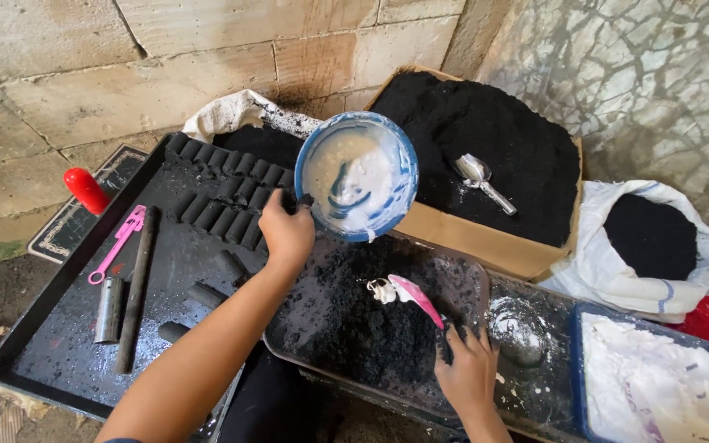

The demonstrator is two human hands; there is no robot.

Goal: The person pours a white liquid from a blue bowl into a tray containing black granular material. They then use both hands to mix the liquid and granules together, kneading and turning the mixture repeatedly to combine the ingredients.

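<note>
A blue bowl (356, 175) smeared with white paste is held tilted by its near rim in the left hand (286, 232), whose fingers are curled closed around that rim, above the far edge of a dark rounded tray (461, 271). A heap of black powder (354, 316) is spread across this tray, and a blob of white paste (382, 290) lies on top of it. A pink spatula (416, 299) is gripped by its handle in the right hand (468, 369), the fingers closed around it, with the blade resting on the powder just beside the paste. To the left, a large black tray (59, 328) is seen, carrying rows of black cylinders (227, 193) along its far side, a metal tube (109, 309), a dark rod (135, 287) and a pink tool (118, 243). A red cap-shaped object (86, 190) stands beyond its far left corner. Behind the bowl, a cardboard box (486, 238) filled with black powder holds a metal scoop (480, 180). A white sack (642, 262) of black powder is placed at the right, and a blue tub (658, 385) of white powder at the near right corner.
</note>
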